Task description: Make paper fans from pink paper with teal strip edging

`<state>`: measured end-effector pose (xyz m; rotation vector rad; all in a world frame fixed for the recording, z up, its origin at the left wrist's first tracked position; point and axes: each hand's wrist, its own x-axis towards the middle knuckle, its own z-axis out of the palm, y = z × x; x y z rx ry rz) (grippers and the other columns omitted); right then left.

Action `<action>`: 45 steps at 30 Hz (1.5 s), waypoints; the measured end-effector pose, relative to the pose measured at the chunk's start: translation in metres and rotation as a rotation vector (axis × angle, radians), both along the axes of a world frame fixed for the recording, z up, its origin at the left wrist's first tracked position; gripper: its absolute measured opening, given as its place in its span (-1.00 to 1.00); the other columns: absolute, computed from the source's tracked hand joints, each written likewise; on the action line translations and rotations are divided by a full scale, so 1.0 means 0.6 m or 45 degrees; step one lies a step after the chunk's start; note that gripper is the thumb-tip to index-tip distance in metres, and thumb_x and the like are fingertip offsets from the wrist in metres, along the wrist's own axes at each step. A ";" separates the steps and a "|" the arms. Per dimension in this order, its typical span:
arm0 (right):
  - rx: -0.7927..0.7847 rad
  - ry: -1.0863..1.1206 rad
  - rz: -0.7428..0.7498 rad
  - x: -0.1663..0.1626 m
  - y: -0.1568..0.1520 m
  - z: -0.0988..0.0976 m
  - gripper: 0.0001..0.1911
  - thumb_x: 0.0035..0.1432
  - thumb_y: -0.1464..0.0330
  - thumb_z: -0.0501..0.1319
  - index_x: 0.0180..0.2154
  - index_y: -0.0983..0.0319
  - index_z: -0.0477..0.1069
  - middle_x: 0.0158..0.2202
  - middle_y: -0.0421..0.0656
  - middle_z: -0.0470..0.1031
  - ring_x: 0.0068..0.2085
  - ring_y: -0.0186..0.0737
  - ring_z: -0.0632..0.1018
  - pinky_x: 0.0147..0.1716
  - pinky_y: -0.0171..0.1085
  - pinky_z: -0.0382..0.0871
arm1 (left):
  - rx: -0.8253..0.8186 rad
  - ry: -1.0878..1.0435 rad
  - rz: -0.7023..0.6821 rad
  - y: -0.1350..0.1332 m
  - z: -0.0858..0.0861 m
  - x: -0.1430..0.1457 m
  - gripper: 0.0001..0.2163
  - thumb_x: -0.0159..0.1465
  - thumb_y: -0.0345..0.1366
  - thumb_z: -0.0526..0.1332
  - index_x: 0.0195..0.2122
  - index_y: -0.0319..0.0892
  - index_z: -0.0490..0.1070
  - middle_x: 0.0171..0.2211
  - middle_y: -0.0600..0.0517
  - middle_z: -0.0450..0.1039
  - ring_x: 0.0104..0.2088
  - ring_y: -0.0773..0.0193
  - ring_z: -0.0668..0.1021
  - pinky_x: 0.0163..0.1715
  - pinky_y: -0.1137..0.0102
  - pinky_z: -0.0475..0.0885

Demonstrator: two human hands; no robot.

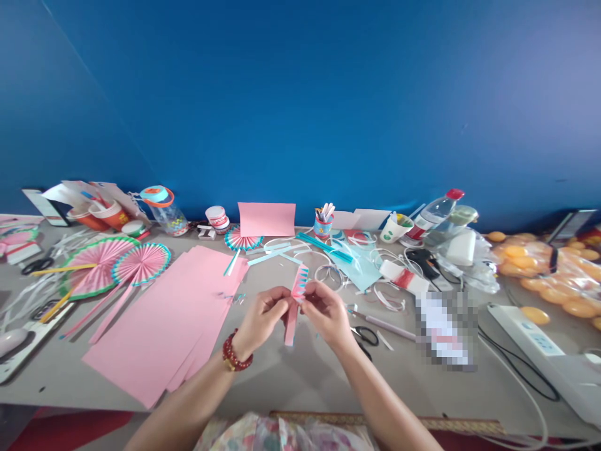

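Between my two hands, above the middle of the table, is a narrow pink paper strip folded into pleats, with blue edging along its upper folds. My left hand pinches it from the left, thumb and fingers pressed together. From the other side my right hand grips the same pleated paper near its middle. The lower end of the strip hangs below my fingers. Black-handled scissors lie just right of my right hand, beside a light-coloured pen-like tool.
Large pink paper sheets lie to the left, with finished pleated fans beyond. Blue strips, a pen cup and a bottle stand or lie toward the wall. A power strip and bagged orange balls occupy the right.
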<state>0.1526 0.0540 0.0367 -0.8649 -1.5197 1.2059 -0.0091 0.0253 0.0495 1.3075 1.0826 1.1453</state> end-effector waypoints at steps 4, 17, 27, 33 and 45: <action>0.133 0.025 -0.035 -0.002 0.000 0.001 -0.92 0.17 0.35 0.27 -0.36 0.21 0.47 -0.40 -0.18 0.44 -0.37 -0.26 0.46 -0.40 -0.32 0.36 | -0.071 -0.033 0.024 0.001 0.001 0.003 -0.75 0.27 -0.17 0.18 -0.47 -0.23 0.44 -0.59 0.05 0.43 -0.55 0.34 0.44 -0.48 0.46 0.34; 0.389 -0.094 0.012 0.003 0.005 0.018 -0.86 0.17 0.48 0.24 -0.34 0.14 0.53 -0.42 -0.20 0.53 -0.38 -0.24 0.52 -0.34 -0.26 0.39 | -0.168 -0.135 0.015 0.001 0.018 0.006 -0.59 0.19 0.05 0.26 -0.51 -0.24 0.40 -0.64 0.04 0.38 -0.59 0.36 0.39 -0.55 0.47 0.25; 0.632 -0.284 0.146 0.026 0.010 0.027 -0.80 0.27 0.47 0.18 -0.15 0.12 0.52 -0.29 -0.12 0.59 -0.24 -0.18 0.57 -0.21 -0.20 0.44 | -0.264 -0.228 -0.055 0.000 0.029 0.007 -0.63 0.16 0.01 0.28 -0.51 -0.25 0.42 -0.63 -0.02 0.47 -0.62 0.33 0.45 -0.59 0.47 0.27; 0.602 -0.182 0.195 0.028 0.014 0.022 -0.84 0.31 0.43 0.16 -0.18 0.12 0.51 -0.33 -0.13 0.58 -0.27 -0.18 0.58 -0.22 -0.19 0.45 | -0.291 -0.176 -0.045 -0.002 0.031 0.006 -0.68 0.20 -0.06 0.25 -0.50 -0.24 0.43 -0.64 0.00 0.46 -0.57 0.30 0.49 -0.51 0.45 0.33; 0.661 -0.288 0.286 0.042 0.021 0.017 -0.79 0.31 0.43 0.16 -0.09 0.12 0.50 -0.24 -0.09 0.57 -0.18 -0.16 0.59 -0.16 -0.18 0.47 | -0.359 -0.209 -0.137 -0.005 0.046 0.000 -0.73 0.20 -0.12 0.26 -0.48 -0.25 0.44 -0.61 -0.01 0.47 -0.54 0.28 0.51 -0.47 0.43 0.38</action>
